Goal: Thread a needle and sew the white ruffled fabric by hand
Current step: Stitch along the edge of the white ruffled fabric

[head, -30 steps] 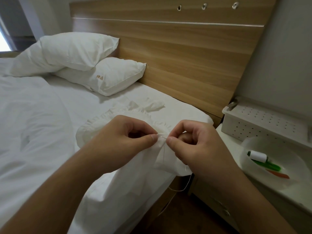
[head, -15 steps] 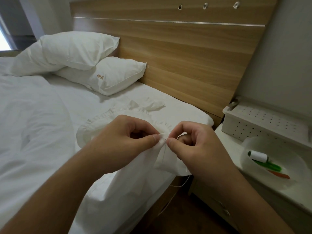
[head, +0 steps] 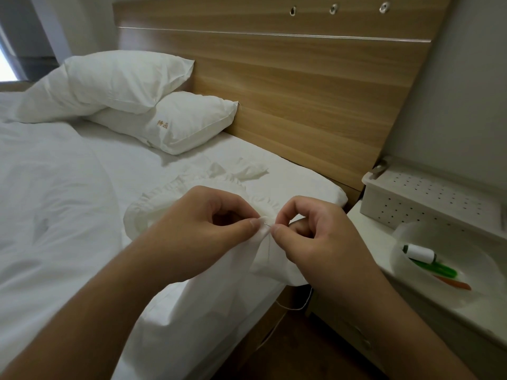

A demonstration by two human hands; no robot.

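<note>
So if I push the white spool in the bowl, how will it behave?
The spool lies on its side, so it would probably roll. It looks small, likely light. It rests against the green tool in the bowl, which may stop it.

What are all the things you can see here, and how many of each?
White ruffled fabric: one, white, on the bed, pinched by both hands.
Thin metal needle: one, silvery, between the fingertips.
White thread: one strand, hanging below the right hand.
White pillows: two, stacked by the headboard.
Wooden headboard: one, light brown.
White bed sheet: one, covering the bed.
Translucent round bowl: one, on the nightstand, holding a white spool and green and orange items.
Perforated white box: one, behind the bowl.
Left hand: one.
Right hand: one.
</note>
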